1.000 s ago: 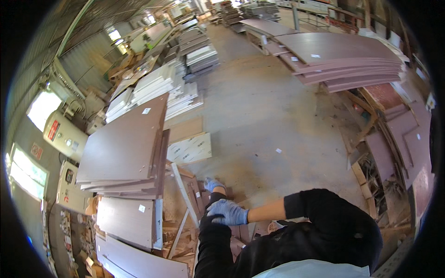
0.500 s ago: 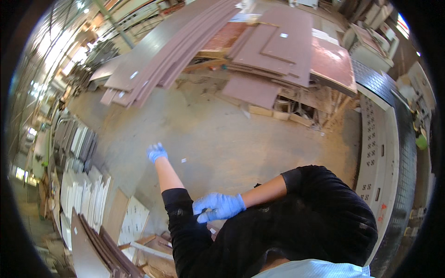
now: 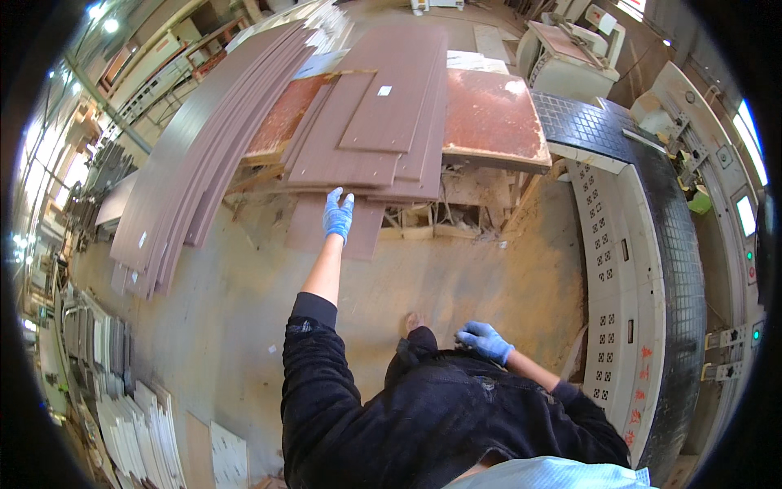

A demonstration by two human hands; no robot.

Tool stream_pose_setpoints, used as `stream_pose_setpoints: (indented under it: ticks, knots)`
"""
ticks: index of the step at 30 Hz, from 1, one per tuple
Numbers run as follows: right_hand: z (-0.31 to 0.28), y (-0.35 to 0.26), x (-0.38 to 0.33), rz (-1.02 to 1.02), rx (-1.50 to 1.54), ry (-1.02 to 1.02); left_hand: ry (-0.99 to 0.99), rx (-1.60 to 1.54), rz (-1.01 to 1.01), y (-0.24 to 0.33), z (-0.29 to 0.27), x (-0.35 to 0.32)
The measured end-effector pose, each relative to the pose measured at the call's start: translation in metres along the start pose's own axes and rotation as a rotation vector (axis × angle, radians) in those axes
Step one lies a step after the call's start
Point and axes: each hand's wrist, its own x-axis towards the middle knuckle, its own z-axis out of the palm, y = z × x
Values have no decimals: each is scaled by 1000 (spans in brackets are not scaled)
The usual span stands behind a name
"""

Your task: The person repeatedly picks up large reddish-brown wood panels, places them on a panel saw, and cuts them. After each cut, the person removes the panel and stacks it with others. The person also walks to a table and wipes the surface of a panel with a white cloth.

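Several brown boards point(image 3: 371, 134) lie stacked on the pallet ahead, stiff, broad and probably heavy, so grip the near edge your spread left hand point(image 3: 337, 214) reaches, while your loosely curled, empty right hand point(image 3: 485, 341) hangs beside the grey machine point(image 3: 643, 244).

The person is wearing a thin blue disposable glove on the left hand point(image 3: 337, 215) and a matching one on the right hand point(image 3: 484, 341). A black, dust-speckled long-sleeved top is covering the shoulders and upper arms, its left sleeve pushed up so the forearm is showing bare. A pale blue garment edge is showing at the bottom of the view.
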Motion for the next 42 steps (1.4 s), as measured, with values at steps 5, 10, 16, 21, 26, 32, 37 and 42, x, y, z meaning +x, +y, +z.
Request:
stream_pose_setpoints:
  ticks: [5, 10, 16, 21, 26, 32, 37, 42]
  knots:
    - [-65, 32, 13, 10, 163, 316, 6, 445, 20, 39, 61, 82]
    - [-117, 4, 69, 33, 238, 469, 98, 574, 4, 19, 87, 169]
    - [-160, -21, 131, -20, 314, 533, 93, 615, -158, 49, 124, 193]
    - [-196, -45, 195, 92, 549, 415, -164, 421, 84, 60, 161, 152]
    - [-239, -114, 300, 71, 1043, 325, -237, 465, 496, 124, 223, 90]
    - [-293, -132, 405, -23, 1553, 302, -490, 146, 395, 161, 312, 41]
    - [-368, -108, 370, -150, 1437, 710, -607, -17, 261, 181, 368, 27]
    - [-464, -58, 277, -28, 1241, 747, -299, -315, -78, 146, 426, 44]
